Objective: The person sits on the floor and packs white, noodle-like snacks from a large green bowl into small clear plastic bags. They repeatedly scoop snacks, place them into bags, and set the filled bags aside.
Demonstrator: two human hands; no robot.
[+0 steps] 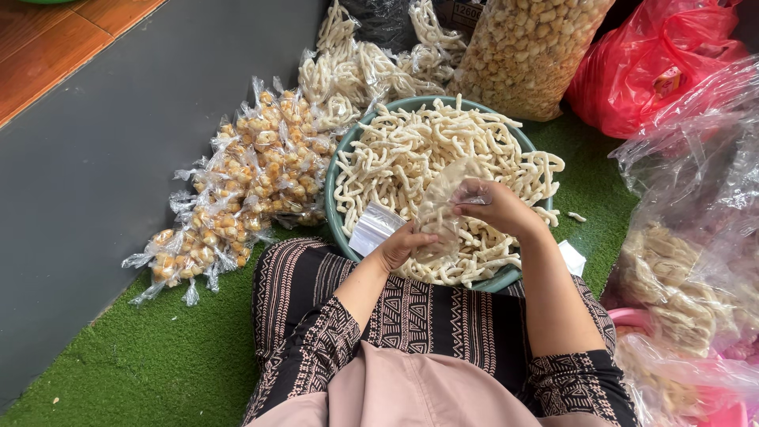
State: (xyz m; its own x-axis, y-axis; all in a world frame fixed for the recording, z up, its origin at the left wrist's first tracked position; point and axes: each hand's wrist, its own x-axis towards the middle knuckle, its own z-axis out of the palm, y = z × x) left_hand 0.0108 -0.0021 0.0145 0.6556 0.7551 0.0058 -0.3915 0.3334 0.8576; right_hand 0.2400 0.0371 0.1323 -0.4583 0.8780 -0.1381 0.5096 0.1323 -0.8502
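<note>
Carefully, I pinched the small clear bag [439,207] with my left hand [402,245] below and right hand [494,207] at its mouth, over the green basin [335,207] of pale crackers [395,154], judging a wide-held opening best.

Small clear plastic bag [439,207], held upright over the basin, mouth at top, partly filled with pale curly cracker sticks; thin film, wrinkled, contents visible through it. Right hand [496,207] pinches the bag's upper edge, left hand [402,245] supports it from below and the side. Teal round basin [340,207] sits on green artificial turf just in front of the person's lap, heaped with the same off-white twisted cracker sticks [395,158], loose and piled above the rim.
</note>
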